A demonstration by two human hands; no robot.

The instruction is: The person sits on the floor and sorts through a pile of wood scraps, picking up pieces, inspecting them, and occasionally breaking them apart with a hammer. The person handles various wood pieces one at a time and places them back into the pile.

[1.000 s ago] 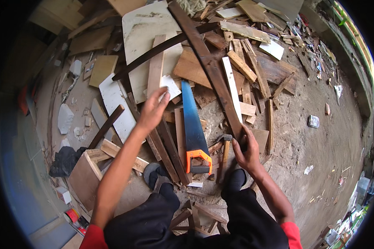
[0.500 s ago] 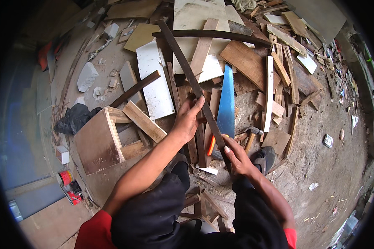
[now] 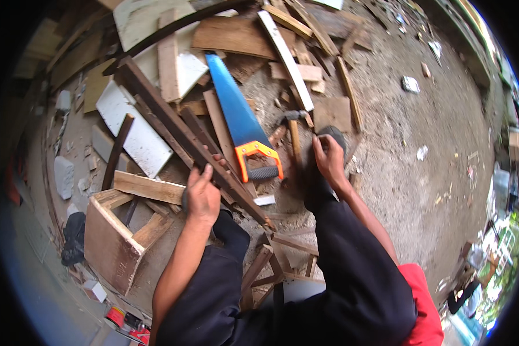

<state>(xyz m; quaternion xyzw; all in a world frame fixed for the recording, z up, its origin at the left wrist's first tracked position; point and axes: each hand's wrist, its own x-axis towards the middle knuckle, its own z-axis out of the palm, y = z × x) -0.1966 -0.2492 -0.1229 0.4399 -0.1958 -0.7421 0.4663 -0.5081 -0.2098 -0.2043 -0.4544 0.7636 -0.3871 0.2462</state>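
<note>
My left hand [image 3: 203, 193] is closed around a long dark wooden strip [image 3: 181, 135], which slants from the upper left down toward my knees. Over my right shoe, my right hand [image 3: 330, 158] has its fingers curled together. Whatever is in them, if anything, is hidden. Between the hands lies a handsaw [image 3: 232, 104] with a blue blade and an orange and black handle. A claw hammer [image 3: 295, 135] rests just right of the saw, its head away from me.
An open wooden box frame [image 3: 112, 245] stands at the left. Wood offcuts and white boards [image 3: 135, 130] are heaped ahead. Between my legs is a small wooden frame [image 3: 277, 262]. Rubble lies along the left. Far to the lower right is another person [image 3: 470, 297].
My right hand has let go of the dark strip and moved right, over my shoe. My left hand still holds the strip, now lower and further left. The view has swung right.
</note>
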